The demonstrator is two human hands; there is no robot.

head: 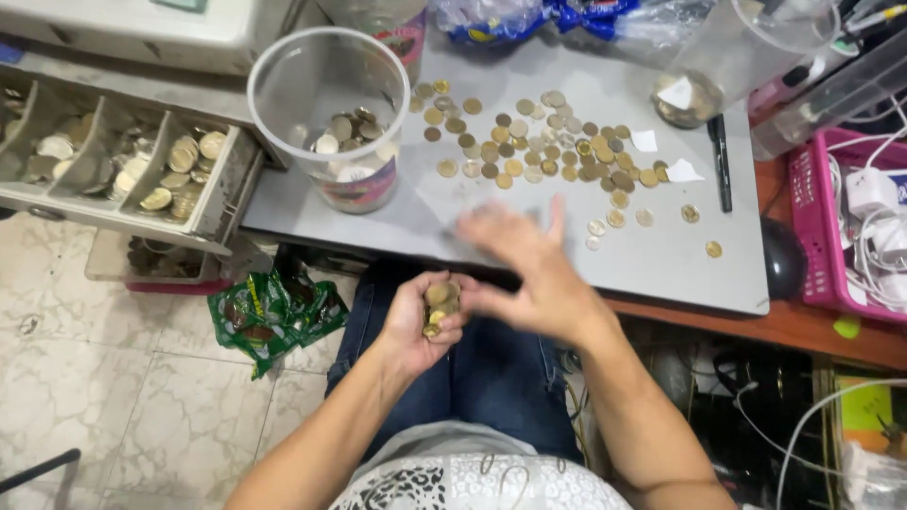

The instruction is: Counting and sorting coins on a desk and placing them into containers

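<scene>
My left hand (416, 326) is cupped over my lap, holding a stack of gold coins (439, 304). My right hand (529, 269) hovers just to its right, blurred, fingers spread, at the front edge of the grey board (661, 260). Whether it holds a coin I cannot tell. Several loose gold and silver coins (539, 146) lie scattered across the board beyond my hands. A clear plastic jar (331, 113) with coins in its bottom stands at the board's left end.
An open cash drawer (123, 161) with coin-filled compartments is at left. A black pen (721, 161) and paper scraps lie on the board's right. A pink basket (855, 227) of white cables sits far right. A green wrapper (274, 316) lies on the tiled floor.
</scene>
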